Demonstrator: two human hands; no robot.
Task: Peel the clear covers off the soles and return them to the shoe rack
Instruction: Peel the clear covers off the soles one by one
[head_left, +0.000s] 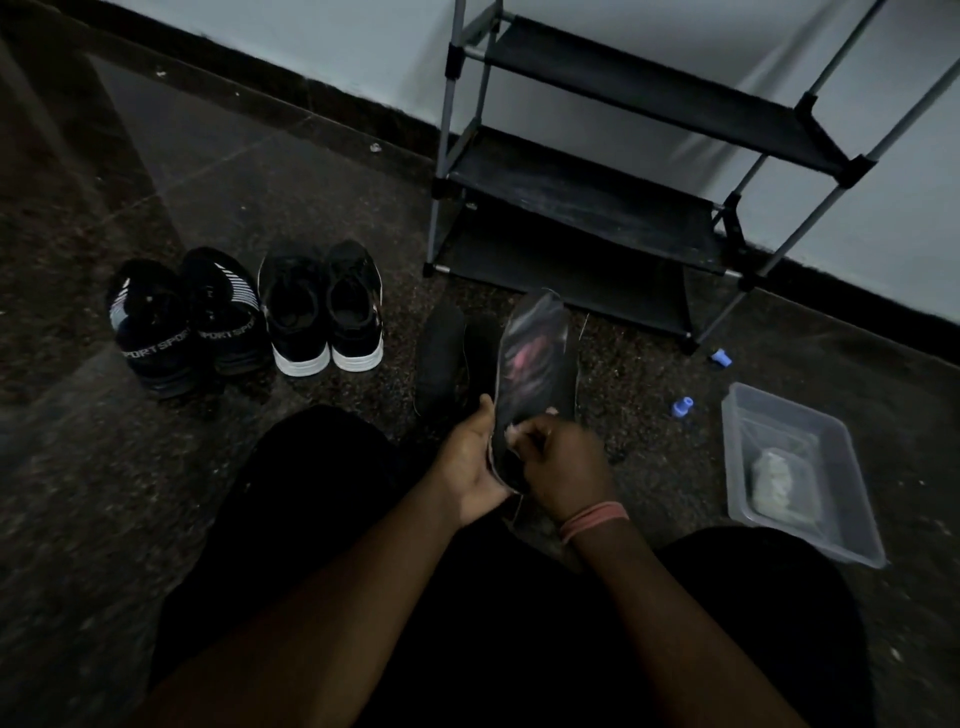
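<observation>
Fingers (524, 434) pinch the upturned shoe (537, 358) (toe toward rack (597, 187)).

Before you, the dark speckled floor (311, 208) carries two pairs of shoes: black sport ones (182, 322) beside white-soled ones (324, 312), the shoe rack (587, 208), a clear tub (800, 473), two blue caps (682, 406)

Black sneakers (324, 312) (white soles), blue caps (682, 406), pink wristband (592, 519).
</observation>
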